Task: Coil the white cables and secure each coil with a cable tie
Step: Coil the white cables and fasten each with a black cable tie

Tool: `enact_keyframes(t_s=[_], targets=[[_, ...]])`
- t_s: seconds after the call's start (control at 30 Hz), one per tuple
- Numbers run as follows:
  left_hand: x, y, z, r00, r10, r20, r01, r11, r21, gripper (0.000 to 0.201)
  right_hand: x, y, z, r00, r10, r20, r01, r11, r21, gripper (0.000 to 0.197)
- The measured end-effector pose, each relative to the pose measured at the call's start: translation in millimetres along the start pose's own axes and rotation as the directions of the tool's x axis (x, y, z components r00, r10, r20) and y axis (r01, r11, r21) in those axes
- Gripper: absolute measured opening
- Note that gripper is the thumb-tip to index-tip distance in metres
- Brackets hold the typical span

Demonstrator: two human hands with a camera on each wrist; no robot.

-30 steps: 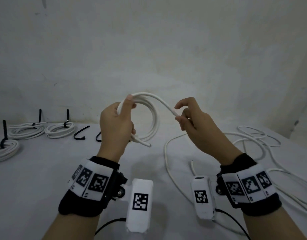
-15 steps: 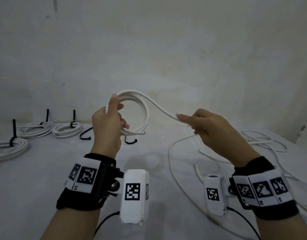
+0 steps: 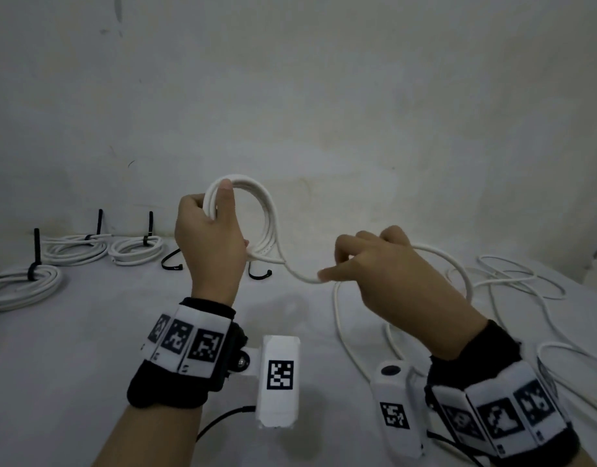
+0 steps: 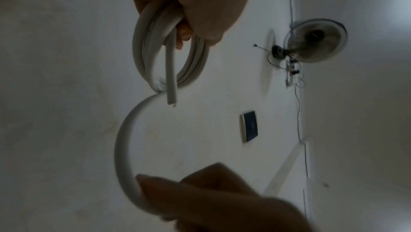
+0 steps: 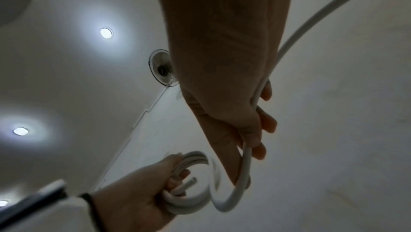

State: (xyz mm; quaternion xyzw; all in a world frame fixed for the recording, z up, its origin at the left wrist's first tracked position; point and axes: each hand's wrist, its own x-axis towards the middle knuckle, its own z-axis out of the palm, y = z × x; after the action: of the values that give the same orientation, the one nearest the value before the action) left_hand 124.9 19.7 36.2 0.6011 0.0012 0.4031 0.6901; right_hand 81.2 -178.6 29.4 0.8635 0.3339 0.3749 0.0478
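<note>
Pinning coil (image 3: 256, 214) upright, left hand (image 3: 209, 244) clamps loops together — right hand (image 3: 384, 274) grips loose cable (image 3: 438, 256), feeding next turn.

My right hand (image 5: 224, 81) is filling the middle of the view, its fingers (image 5: 266, 123) curling loosely round the white cable (image 5: 242, 183), which is running down along my palm from the upper right. Below my fingertips the cable is bending in a U and rising into the coil (image 5: 191, 199). My left hand (image 5: 138, 200) is gripping that coil at the lower left, one cut end sticking out by its fingers. Behind, two ceiling lights (image 5: 106, 33) are glowing, and a fan (image 5: 162, 68) is sitting half hidden by my wrist.
</note>
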Motion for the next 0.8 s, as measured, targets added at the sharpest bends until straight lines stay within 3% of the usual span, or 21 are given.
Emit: enact_keyframes(t_s=[0.17, 0.33, 0.47, 0.6, 0.73, 0.8], targets=[[-12.4, 8.1, 5.6, 0.983, 0.172, 0.056, -0.177, 0.980, 0.095, 0.022, 6.9, -16.9, -14.0, 0.998, -0.057, 0.013, 0.056, 0.994, 0.095, 0.053], [-22.1, 9.2, 13.4, 0.955, 0.175, 0.239, -0.196, 0.978, 0.067, 0.020, 6.6, -8.4, -31.9, 0.999, 0.027, 0.019, -0.032, 0.960, 0.280, 0.028], [-30.1, 9.2, 19.7, 0.890, 0.098, 0.445, -0.128, 0.991, 0.037, 0.021, 6.7, -0.1, -37.1, 0.992, 0.127, -0.023, -0.111, 0.928, 0.355, 0.012], [-42.1, 12.4, 25.7, 0.766, -0.006, 0.643, -0.028, 0.999, 0.043, 0.025, 6.7, 4.2, -38.3, 0.962, 0.250, -0.107, -0.177, 0.875, 0.450, 0.013], [-55.8, 17.1, 31.6, 0.685, -0.101, 0.722, 0.189, 0.981, -0.042, 0.036, 5.6, 3.5, -36.3, 0.916, 0.367, -0.161, -0.266, 0.857, 0.442, 0.021], [-56.5, 17.2, 31.7, 0.668, -0.095, 0.738, 0.211, 0.975, -0.066, 0.043, 6.3, 1.5, -36.1, 0.897, 0.383, -0.219, -0.268, 0.868, 0.418, 0.026]])
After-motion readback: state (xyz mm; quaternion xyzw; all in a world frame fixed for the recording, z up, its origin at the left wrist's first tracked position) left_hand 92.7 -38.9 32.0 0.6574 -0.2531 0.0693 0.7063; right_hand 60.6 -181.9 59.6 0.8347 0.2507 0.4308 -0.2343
